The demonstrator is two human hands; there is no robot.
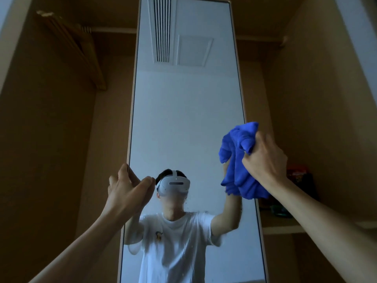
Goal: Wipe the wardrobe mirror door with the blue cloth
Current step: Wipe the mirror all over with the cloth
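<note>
Blue cloth (238, 160) bunched in right hand (265, 158), fist clenched round it, pressed at right edge of mirror door (183, 111). Left hand (127, 190) steadies door's left edge, fingers loosely hooked. Cloth soft, light; keep wadded. Glass fragile, smear-prone: moderate pressure.

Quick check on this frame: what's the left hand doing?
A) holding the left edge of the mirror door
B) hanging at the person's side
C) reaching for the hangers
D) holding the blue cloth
A: the left hand holds the left edge of the mirror door, thumb on the frame, while the right hand grips the blue cloth at the door's right edge.
</note>
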